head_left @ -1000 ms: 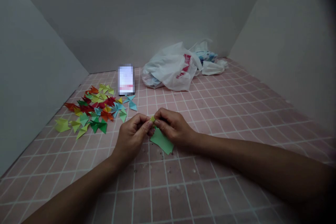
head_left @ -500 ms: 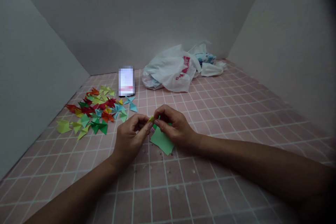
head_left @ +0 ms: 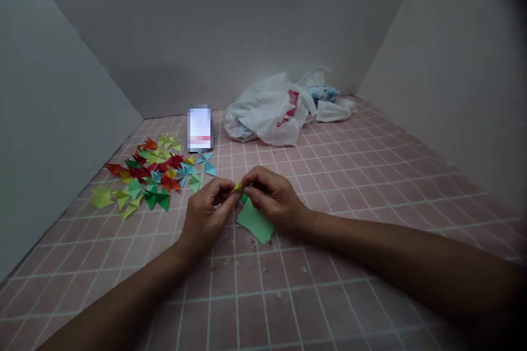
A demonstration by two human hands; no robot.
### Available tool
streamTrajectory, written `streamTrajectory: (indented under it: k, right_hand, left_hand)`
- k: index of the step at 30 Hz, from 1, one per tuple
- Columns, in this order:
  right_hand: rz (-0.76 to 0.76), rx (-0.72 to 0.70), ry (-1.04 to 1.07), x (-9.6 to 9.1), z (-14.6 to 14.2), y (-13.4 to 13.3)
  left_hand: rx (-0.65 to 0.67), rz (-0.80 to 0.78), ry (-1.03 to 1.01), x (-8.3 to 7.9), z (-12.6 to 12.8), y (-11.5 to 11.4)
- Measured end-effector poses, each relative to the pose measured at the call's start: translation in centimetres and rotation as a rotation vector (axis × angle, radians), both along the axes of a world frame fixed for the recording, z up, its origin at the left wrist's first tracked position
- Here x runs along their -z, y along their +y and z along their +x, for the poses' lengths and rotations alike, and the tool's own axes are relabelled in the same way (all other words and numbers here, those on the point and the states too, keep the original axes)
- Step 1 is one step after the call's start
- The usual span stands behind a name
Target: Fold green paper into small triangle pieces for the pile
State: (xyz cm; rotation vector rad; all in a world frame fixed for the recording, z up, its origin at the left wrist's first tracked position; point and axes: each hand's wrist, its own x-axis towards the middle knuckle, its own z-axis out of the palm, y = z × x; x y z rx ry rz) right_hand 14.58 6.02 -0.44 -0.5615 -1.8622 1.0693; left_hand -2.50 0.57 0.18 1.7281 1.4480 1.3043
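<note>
Between my fingertips is a small folded piece of yellow paper (head_left: pixel 237 187), mostly covered by the fingers. My left hand (head_left: pixel 208 214) pinches it from the left, thumb against forefinger. From the other side my right hand (head_left: pixel 276 200) closes finger and thumb on its right end. Under the hands lies a stack of green paper (head_left: pixel 257 222), its far part hidden by my right hand. To the left spreads a pile of folded paper cranes (head_left: pixel 156 197) in red, orange, yellow, green and blue.
A lit phone (head_left: pixel 200 129), its screen blurred out, stands behind the paper pile. White plastic bags (head_left: pixel 267 112) lie near the back wall. Pale walls enclose the pink checked surface (head_left: pixel 349 296) at the left, back and right. Tiny scraps dot the surface near the green paper.
The view has shifted very slightly. Both hands stay in nearly the same place, and the yellow paper between them shows at a slightly different tilt.
</note>
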Motion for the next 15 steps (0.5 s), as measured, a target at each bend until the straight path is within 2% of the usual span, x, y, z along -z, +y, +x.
streamTrajectory:
  k: [3,7,10,15]
  right_hand:
    - [0.033,-0.002,-0.012,0.01,0.05,0.08]
    - [0.002,-0.01,-0.02,-0.03,0.06,0.04]
    - [0.005,-0.012,-0.035,-0.01,0.06,0.09]
    - [0.093,-0.03,-0.024,0.08,0.09,0.38]
  left_hand:
    - [0.023,-0.022,-0.11,0.16,0.13,-0.07]
    - [0.049,-0.003,-0.226,0.52,0.27,-0.12]
    - [0.043,0.01,-0.238,0.52,0.32,-0.09]
    - [0.039,0.042,-0.195,0.16,0.29,-0.06]
